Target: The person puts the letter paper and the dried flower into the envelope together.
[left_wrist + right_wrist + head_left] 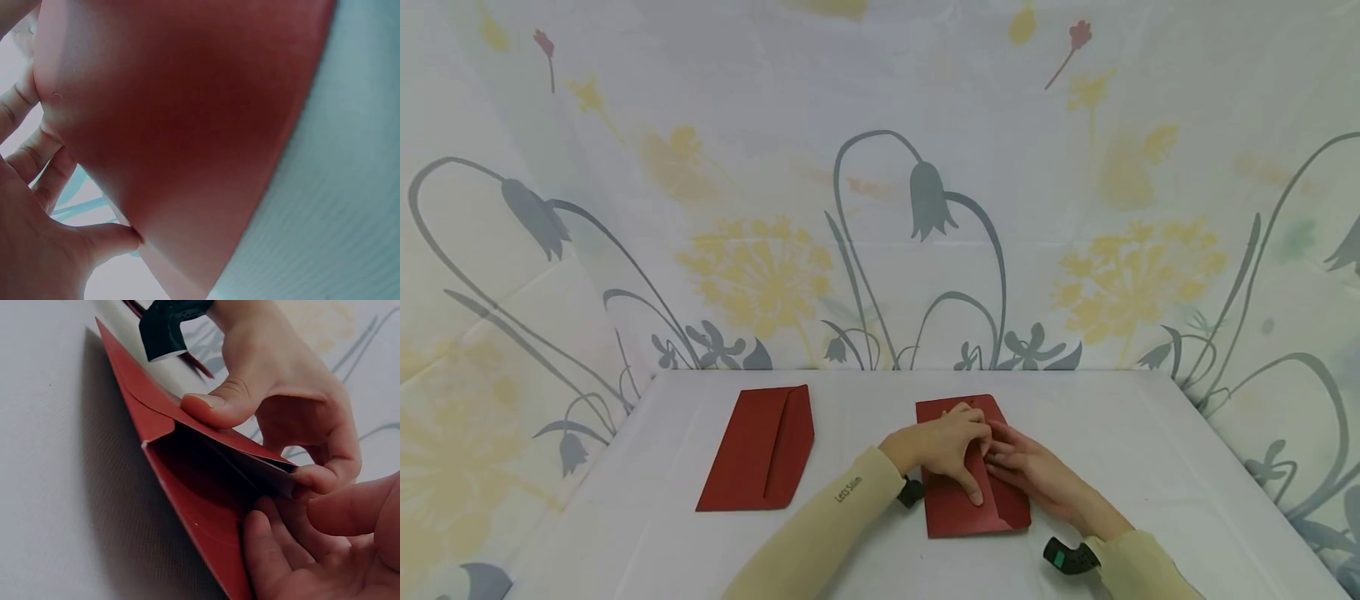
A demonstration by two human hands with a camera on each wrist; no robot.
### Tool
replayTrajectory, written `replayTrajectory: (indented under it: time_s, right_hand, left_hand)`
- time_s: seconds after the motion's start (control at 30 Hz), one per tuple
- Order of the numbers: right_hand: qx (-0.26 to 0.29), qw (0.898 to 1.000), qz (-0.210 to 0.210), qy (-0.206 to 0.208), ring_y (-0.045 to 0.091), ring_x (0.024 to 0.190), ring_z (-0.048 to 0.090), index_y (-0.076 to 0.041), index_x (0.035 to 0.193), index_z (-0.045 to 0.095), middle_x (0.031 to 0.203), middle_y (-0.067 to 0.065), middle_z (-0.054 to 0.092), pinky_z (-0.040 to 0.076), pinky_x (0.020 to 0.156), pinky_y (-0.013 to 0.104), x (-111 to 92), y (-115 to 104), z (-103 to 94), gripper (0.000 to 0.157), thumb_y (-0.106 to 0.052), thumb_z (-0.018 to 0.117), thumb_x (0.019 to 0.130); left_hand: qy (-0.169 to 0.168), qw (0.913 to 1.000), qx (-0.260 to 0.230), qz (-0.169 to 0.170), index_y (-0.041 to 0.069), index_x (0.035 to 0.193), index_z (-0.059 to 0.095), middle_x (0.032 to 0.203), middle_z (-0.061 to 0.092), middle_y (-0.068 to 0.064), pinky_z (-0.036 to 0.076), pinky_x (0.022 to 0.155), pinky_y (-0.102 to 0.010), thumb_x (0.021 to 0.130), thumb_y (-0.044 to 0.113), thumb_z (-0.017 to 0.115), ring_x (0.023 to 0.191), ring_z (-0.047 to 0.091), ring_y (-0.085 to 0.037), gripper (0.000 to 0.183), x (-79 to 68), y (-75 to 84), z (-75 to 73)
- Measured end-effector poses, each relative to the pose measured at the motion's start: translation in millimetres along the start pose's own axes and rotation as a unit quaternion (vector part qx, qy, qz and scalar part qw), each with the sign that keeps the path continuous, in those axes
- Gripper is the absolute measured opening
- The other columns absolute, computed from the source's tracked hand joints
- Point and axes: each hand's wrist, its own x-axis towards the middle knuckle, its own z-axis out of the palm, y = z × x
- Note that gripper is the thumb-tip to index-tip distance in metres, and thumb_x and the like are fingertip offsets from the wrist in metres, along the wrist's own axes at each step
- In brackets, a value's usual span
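A red envelope [952, 512] lies on the white table with its flap side up and its flap to the right. Across its front panel, my left hand [951, 442] has its thumb on the paper and its fingers curled at the opening's edge. In the right wrist view that edge is lifted, and the mouth of the envelope [181, 494] gapes with a pale grey layer inside. My right hand [1037, 475] reaches in from the right, fingertips [259, 531] at the opening, thumb apart from them. The left wrist view shows the left thumb [112, 240] against the red paper.
A second red envelope [745, 450] lies flap side up to the left on the white table [647, 475]. A floral-printed cloth [880, 275] hangs behind the table's far edge. Dark wrist devices [1067, 557] sit at both wrists.
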Motion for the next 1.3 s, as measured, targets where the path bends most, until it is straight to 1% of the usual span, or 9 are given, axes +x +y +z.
replayTrajectory:
  time_s: [0.1,0.2,0.43,0.57,0.77,0.87,1.07,1.17,1.3]
  right_hand:
    - [0.015,1.0,0.007,-0.015,0.031,0.144,0.027,-0.003,0.158,-0.001,0.161,0.029,0.01,0.036,0.11,0.037,1.2,0.4,-0.5,0.068,-0.008,0.041,0.105]
    - [0.02,1.0,0.001,-0.01,0.03,0.142,0.031,-0.002,0.158,0.002,0.16,0.03,0.013,0.037,0.11,0.037,1.2,1.1,-1.4,0.067,-0.006,0.041,0.104]
    - [-0.056,0.998,-0.024,0.034,0.029,0.139,0.04,0.003,0.154,0.02,0.155,0.027,0.03,0.044,0.102,0.028,-7.7,4.9,-9.9,0.062,-0.01,0.052,0.103]
    - [-0.088,0.995,-0.032,0.04,0.021,0.136,0.045,0.002,0.153,0.026,0.153,0.023,0.037,0.045,0.098,0.022,-15.2,6.1,-15.5,0.063,-0.014,0.057,0.101]
    - [-0.108,0.991,-0.071,0.047,0.015,0.126,0.056,0.009,0.149,0.031,0.147,0.029,0.042,0.046,0.096,0.021,-25.2,4.5,-20.3,0.059,-0.011,0.058,0.101]
    - [-0.119,0.988,-0.082,0.058,0.015,0.123,0.058,0.011,0.147,0.033,0.145,0.031,0.044,0.048,0.095,0.022,-28.9,0.3,-20.7,0.057,-0.01,0.058,0.1]
    - [-0.111,0.988,-0.063,0.09,0.021,0.122,0.059,0.008,0.147,0.035,0.143,0.027,0.049,0.049,0.096,0.027,-34.2,-7.2,-19.7,0.057,-0.013,0.06,0.1]
    - [-0.105,0.988,-0.06,0.098,0.023,0.122,0.059,0.007,0.147,0.035,0.143,0.026,0.049,0.049,0.097,0.03,-36.8,-9.7,-18.6,0.057,-0.014,0.06,0.1]
    - [-0.095,0.988,-0.062,0.105,0.024,0.12,0.061,0.007,0.146,0.036,0.142,0.026,0.05,0.049,0.098,0.033,-40.1,-12.4,-16.6,0.057,-0.015,0.06,0.1]
  left_hand:
    - [0.0,1.0,-0.001,-0.001,0.024,0.089,0.052,0.103,0.045,0.012,0.038,0.104,-0.035,0.064,0.059,0.088,0.109,0.036,-0.004,0.056,-0.5,0.2,-0.4]
    - [0.0,1.0,-0.002,0.0,0.024,0.09,0.052,0.103,0.045,0.012,0.038,0.103,-0.033,0.064,0.058,0.088,0.108,0.036,-0.003,0.056,-0.1,0.2,-0.1]
    - [-0.015,0.9998,0.0,-0.009,0.026,0.092,0.054,0.107,0.045,0.014,0.032,0.112,-0.05,0.066,0.059,0.087,0.114,0.037,-0.003,0.054,2.1,0.9,2.2]
    - [-0.027,0.9994,0.016,-0.013,0.027,0.094,0.055,0.107,0.045,0.014,0.031,0.112,-0.053,0.067,0.06,0.086,0.115,0.038,-0.003,0.053,1.9,1.8,3.6]
    - [-0.038,0.9987,0.031,-0.013,0.029,0.1,0.058,0.109,0.047,0.015,0.03,0.113,-0.053,0.07,0.06,0.083,0.118,0.04,-0.003,0.05,0.4,3.6,4.9]
    - [-0.032,0.9985,0.043,-0.006,0.029,0.104,0.06,0.113,0.049,0.014,0.032,0.113,-0.047,0.072,0.06,0.082,0.118,0.041,-0.004,0.05,-0.6,2.9,4.7]
    - [-0.011,0.9981,0.058,0.017,0.024,0.114,0.063,0.131,0.051,0.008,0.034,0.107,-0.023,0.078,0.056,0.08,0.127,0.041,-0.007,0.051,-3.5,-0.1,5.8]
    - [0.007,0.9985,0.053,0.014,0.025,0.118,0.064,0.138,0.05,0.008,0.035,0.105,-0.019,0.083,0.052,0.077,0.133,0.039,-0.007,0.047,-6.9,0.8,5.0]
    - [0.042,0.9978,0.051,0.011,0.026,0.12,0.065,0.131,0.055,0.012,0.039,0.1,-0.017,0.089,0.048,0.072,0.124,0.046,-0.002,0.039,-12.5,3.0,1.2]
